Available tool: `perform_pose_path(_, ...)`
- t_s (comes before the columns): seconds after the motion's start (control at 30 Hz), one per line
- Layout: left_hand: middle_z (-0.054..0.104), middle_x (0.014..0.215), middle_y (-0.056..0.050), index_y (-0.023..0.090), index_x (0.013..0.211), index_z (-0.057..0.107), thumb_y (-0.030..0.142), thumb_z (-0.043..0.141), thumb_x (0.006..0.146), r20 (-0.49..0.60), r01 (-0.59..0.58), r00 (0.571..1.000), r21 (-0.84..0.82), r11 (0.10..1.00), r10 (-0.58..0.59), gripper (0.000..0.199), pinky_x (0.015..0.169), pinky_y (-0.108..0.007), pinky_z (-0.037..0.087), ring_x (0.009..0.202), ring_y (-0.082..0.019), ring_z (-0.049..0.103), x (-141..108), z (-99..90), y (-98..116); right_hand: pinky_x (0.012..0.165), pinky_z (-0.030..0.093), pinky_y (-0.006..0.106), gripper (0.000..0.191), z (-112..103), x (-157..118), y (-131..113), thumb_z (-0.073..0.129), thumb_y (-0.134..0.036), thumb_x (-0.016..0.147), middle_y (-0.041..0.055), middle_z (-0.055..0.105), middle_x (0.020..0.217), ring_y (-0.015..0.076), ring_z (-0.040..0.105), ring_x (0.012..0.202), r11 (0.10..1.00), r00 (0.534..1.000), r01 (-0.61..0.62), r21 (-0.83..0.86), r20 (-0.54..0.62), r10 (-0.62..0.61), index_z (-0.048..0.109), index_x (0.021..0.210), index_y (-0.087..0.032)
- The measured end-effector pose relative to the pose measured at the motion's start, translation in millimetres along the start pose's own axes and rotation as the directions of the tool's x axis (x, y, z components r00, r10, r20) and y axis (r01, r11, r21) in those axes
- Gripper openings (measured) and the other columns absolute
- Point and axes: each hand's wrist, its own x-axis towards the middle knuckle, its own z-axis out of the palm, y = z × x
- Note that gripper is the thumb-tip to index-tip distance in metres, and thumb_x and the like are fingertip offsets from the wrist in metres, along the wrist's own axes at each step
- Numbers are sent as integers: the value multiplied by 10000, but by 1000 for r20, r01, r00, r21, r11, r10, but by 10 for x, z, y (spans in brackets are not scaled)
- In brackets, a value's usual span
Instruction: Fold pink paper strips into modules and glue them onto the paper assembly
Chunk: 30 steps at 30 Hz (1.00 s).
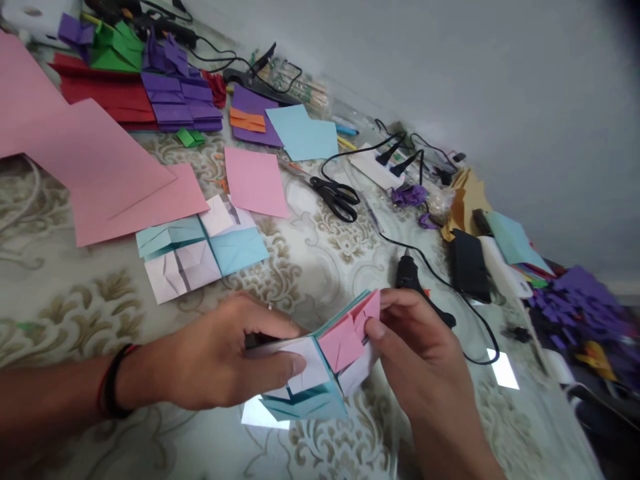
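Note:
A folded paper piece (323,373) in white, light blue and pink is held between both hands above the table. My left hand (220,353) grips its white left part, thumb on top and fingers behind. At the right, my right hand (420,353) pinches the pink folded section (343,343) between thumb and fingers. A similar white and light-blue folded piece (240,253) lies flat beyond my left hand. Just behind my right hand is a black glue gun (409,272), partly hidden by the hand.
Black scissors (336,198), pink sheets (257,181) and a light-blue sheet (307,133) lie farther back. A white power strip (377,168) with black cables stands near the wall. Purple, red and green folded papers fill the back left; purple pieces (585,307) are at the right.

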Motion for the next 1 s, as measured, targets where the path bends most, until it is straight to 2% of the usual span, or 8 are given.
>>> perform_pose_path(0.23, 470, 687, 29, 171, 723, 546, 224, 551, 1005, 46, -33, 998, -88, 996, 37, 288, 576, -260, 317, 620, -105, 429, 14, -11, 7, 697, 514, 182, 131, 4, -11, 13, 773, -274, 937, -9, 707, 920, 126, 645, 835, 997, 999, 8, 82, 48, -12, 728, 1053, -315)
perform_pose_path(0.47, 403, 646, 46, 181, 669, 452, 210, 573, 973, 25, -1, 1000, -25, 1000, 2, 329, 554, -257, 304, 590, -97, 393, -3, -9, 26, 642, 513, 167, 139, 4, -7, -30, 789, -226, 913, -20, 714, 871, 109, 643, 751, 999, 999, 39, 12, 29, -39, 748, 1017, -309)
perform_pose_path(0.57, 404, 630, 52, 185, 679, 453, 269, 562, 992, -3, 53, 999, 39, 998, -53, 342, 530, -240, 298, 581, -93, 389, -6, 13, 21, 682, 536, 180, 192, 39, -22, -56, 766, -137, 904, -23, 712, 876, 110, 660, 778, 992, 993, 121, -16, 13, -121, 748, 991, -306)
perform_pose_path(0.67, 338, 581, 61, 182, 639, 415, 320, 573, 992, -54, 85, 995, 93, 992, -80, 411, 485, -233, 243, 543, -84, 338, 10, 45, -3, 703, 550, 201, 283, 81, -49, -92, 722, -43, 892, -19, 706, 902, 120, 672, 836, 971, 970, 241, 2, 19, -241, 740, 1007, -300)
perform_pose_path(0.77, 319, 575, 62, 174, 623, 411, 328, 566, 994, -66, 104, 993, 120, 987, -96, 430, 476, -232, 216, 532, -77, 319, 27, 67, -28, 663, 529, 215, 356, 110, -79, -148, 675, 38, 877, -15, 705, 904, 119, 657, 823, 938, 938, 345, -37, 42, -344, 729, 1032, -278)
perform_pose_path(0.9, 345, 582, 59, 171, 631, 451, 332, 567, 998, -84, 109, 992, 125, 986, -99, 418, 479, -225, 228, 539, -77, 337, 29, 72, -50, 692, 528, 278, 459, 128, -106, -221, 641, 113, 837, -8, 719, 927, 138, 661, 825, 862, 871, 490, -129, 119, -477, 723, 1092, -259)
perform_pose_path(1.0, 360, 590, 58, 170, 642, 485, 307, 563, 1005, -72, 85, 994, 118, 989, -77, 396, 488, -227, 250, 550, -81, 348, 23, 60, -61, 675, 512, 290, 481, 138, -120, -243, 637, 118, 825, -3, 708, 941, 138, 649, 799, 844, 854, 518, -138, 141, -501, 720, 1120, -252)
